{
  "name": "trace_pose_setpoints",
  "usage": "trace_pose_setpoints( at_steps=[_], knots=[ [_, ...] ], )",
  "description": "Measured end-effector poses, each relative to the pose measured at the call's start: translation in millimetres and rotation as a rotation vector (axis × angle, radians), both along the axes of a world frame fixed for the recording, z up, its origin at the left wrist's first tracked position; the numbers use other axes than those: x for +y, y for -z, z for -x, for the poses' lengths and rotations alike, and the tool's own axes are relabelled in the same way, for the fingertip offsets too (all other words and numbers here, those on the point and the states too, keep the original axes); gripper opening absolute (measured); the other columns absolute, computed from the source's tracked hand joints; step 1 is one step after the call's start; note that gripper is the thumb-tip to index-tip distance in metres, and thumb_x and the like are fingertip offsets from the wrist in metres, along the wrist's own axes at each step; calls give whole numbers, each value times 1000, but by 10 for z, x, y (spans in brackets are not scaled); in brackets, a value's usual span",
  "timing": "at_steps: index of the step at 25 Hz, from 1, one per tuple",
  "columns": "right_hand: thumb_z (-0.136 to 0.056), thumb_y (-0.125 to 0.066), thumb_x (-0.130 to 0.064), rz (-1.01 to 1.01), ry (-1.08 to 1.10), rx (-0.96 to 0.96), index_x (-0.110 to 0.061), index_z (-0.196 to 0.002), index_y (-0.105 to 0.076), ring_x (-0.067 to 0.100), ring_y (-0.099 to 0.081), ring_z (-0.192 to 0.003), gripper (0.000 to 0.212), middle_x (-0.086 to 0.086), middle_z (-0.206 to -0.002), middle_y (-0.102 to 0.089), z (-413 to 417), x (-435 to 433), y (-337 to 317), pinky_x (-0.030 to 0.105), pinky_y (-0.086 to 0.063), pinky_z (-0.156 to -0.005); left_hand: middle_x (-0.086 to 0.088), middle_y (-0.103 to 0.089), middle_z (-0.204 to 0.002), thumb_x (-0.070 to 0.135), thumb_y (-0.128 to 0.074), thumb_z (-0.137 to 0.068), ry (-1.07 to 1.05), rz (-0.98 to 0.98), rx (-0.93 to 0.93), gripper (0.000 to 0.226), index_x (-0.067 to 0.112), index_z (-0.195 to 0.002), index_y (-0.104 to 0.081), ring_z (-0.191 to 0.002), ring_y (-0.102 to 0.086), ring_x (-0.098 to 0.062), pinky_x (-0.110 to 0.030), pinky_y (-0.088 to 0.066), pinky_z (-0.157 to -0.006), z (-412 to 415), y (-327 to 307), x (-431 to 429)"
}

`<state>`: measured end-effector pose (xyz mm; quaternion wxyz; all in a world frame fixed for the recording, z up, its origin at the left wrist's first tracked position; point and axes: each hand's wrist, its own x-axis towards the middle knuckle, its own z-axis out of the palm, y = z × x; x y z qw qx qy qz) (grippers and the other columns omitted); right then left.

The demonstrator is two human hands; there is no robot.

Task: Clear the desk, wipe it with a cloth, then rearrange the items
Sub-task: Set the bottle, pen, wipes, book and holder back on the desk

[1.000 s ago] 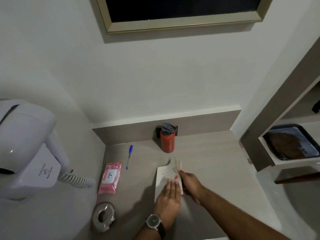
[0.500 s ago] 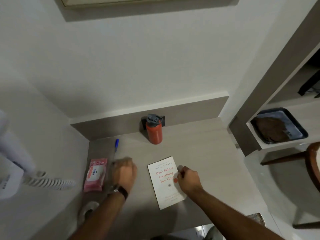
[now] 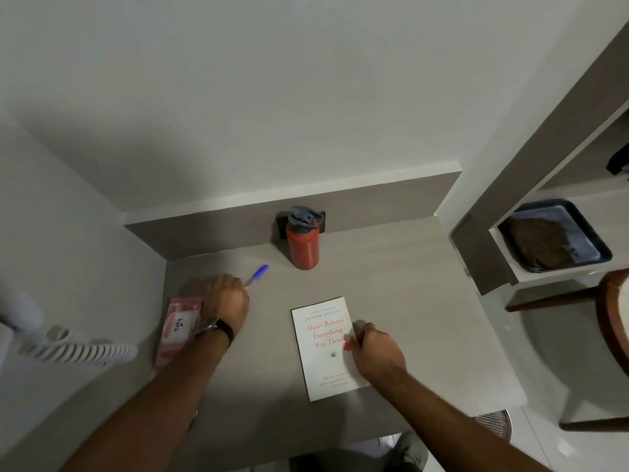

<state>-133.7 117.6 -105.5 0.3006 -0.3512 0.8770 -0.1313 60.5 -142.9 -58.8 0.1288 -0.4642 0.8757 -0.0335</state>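
The pen (image 3: 256,275), blue, lies on the desk (image 3: 391,284) to the left of the red bottle (image 3: 302,241) and slightly nearer you, its cap end pointing toward the bottle. Your left hand (image 3: 224,299) is curled over the pen's lower end; whether the fingers have closed on the barrel cannot be told, since the back of the hand hides them. Just left of that hand, the pink wipes packet (image 3: 177,330) lies flat, partly under your wrist. Nearer you than the bottle and a little right, the white book (image 3: 325,349) lies face up; your right hand (image 3: 374,349) rests loosely closed at its right edge, pressing down rather than pinching. Beyond the desk, right of the bottle, a dark tray (image 3: 592,233) holding a brown cloth (image 3: 541,241) sits on a shelf. Judged step: arranging the items. Take the pen by the barrel and lift it clear rather than dragging it, keep your wrist off the packet, and hold the book steady.
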Motion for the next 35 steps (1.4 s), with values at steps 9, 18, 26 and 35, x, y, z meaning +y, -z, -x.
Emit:
trace_pose_setpoints(
  at_steps=[9, 18, 26, 35],
  knots=[
    [-99, -64, -36, 45, 62, -140, -30, -97, -61, 11, -73, -83, 6, -10, -104, -75, 32, 15, 46, 29, -66, -75, -5, -59, -114, 15, -42, -99, 409, 3, -53, 24, 16, -117, -59, -110, -50, -27, -40, -40, -95, 946, -27, 682],
    [-101, -61, -38, 87, 33, -139, -30, -91, -59, 2, -69, -72, 13, -15, -95, -73, 76, 87, 91, 16, -57, -60, -5, -57, -127, 33, -36, -105, -48, -40, 200, 32, 19, -125, -56, -120, -48, -27, -41, -40, -100, 394, -121, 617],
    [-89, -67, -61, 55, 77, -152, -29, -86, -52, 4, -71, -66, 36, -15, -84, -71, 133, 52, -165, 16, -49, -51, -22, -57, -123, 55, -71, -72, -733, -60, 97, 80, -2, -124, -50, -116, -53, -41, -46, -42, -105, -975, -192, 348],
    [-91, -77, -36, -34, 78, -132, -28, -81, -53, 3, -60, -65, 27, -11, -93, -66, 51, -26, -58, 16, -46, -53, -19, -52, -132, 51, -71, -76, -602, -201, 312, 84, 4, -137, -37, -119, -53, -36, -45, -49, -98, -322, -261, 496]
  ],
)
